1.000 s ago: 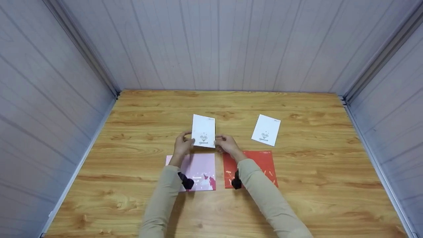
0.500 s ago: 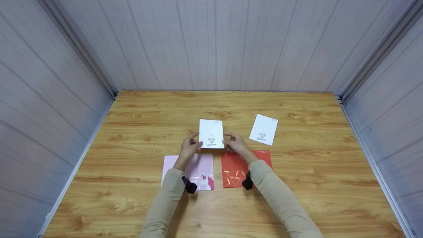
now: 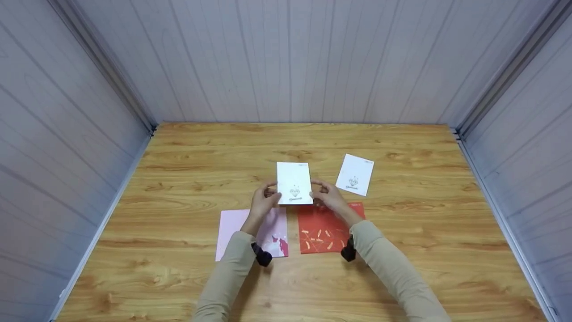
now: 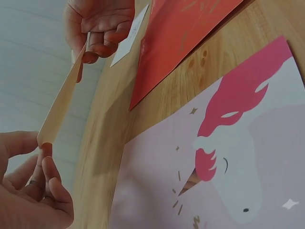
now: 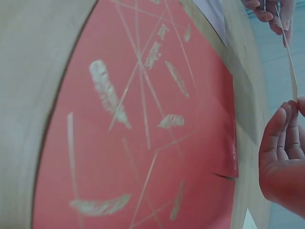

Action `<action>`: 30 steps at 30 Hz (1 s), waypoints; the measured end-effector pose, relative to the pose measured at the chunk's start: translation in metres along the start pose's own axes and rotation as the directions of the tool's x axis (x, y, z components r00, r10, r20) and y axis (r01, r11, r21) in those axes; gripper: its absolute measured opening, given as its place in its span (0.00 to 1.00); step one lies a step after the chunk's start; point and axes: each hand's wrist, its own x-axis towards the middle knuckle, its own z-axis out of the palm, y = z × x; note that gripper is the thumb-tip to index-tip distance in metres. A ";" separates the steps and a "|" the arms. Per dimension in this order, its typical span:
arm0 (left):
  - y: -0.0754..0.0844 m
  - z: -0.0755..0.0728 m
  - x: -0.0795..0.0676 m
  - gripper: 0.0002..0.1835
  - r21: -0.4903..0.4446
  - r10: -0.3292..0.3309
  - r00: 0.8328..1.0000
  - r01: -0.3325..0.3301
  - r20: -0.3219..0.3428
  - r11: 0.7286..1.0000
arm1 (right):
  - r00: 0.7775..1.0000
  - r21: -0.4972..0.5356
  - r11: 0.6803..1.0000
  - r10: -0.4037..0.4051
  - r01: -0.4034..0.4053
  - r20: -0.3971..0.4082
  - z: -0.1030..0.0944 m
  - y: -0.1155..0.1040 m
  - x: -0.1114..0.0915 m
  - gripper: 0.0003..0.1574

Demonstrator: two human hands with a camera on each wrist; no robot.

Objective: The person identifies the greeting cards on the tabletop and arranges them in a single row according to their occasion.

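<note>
A white card [image 3: 293, 179] with a diamond drawing is held up off the table between both hands. My left hand [image 3: 263, 201] pinches its left edge between thumb and fingers. On the opposite edge, my right hand [image 3: 328, 197] pinches it the same way. Seen edge-on in the left wrist view, the card [image 4: 62, 105] is thin and slightly bent. Below lie a pink booklet [image 3: 230, 223] with a unicorn picture, partly covered by the left arm, and a red booklet [image 3: 317, 228] with gold feather marks, partly under the right arm.
A second white card [image 3: 355, 175] with the same diamond drawing lies tilted on the wooden table [image 3: 187, 179], behind the red booklet. Pale panel walls [image 3: 286, 62] enclose the table at the back and both sides.
Both hands have carried the white card to the right, from behind the pink booklet to between the two booklets. It has straightened and risen a little. The second card stays put.
</note>
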 end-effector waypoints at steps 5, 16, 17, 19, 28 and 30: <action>0.000 0.006 -0.003 0.20 -0.006 0.008 1.000 -0.008 0.016 1.000 | 1.000 -0.015 1.000 0.004 -0.004 0.004 -0.009 0.002 -0.008 0.29; -0.002 0.023 -0.012 0.22 0.049 0.028 0.998 -0.031 0.064 0.998 | 0.998 -0.060 0.996 -0.063 0.064 0.007 -0.028 0.008 -0.025 0.29; -0.002 0.025 -0.014 0.22 0.050 0.024 0.997 -0.028 0.068 0.998 | 0.998 -0.066 0.995 -0.069 0.069 0.006 -0.030 0.009 -0.026 0.29; -0.003 0.028 -0.016 0.22 0.050 0.021 0.997 -0.025 0.078 0.998 | 0.997 -0.073 0.994 -0.076 0.076 0.002 -0.033 0.010 -0.029 0.29; -0.008 0.044 -0.026 0.20 0.066 0.047 0.994 -0.054 0.102 0.996 | 0.998 -0.051 0.998 -0.044 0.043 -0.037 -0.047 0.016 -0.045 0.29; -0.009 0.048 -0.027 0.20 0.062 0.059 0.993 -0.066 0.105 0.996 | 0.998 -0.044 0.998 -0.039 0.037 -0.043 -0.050 0.017 -0.048 0.29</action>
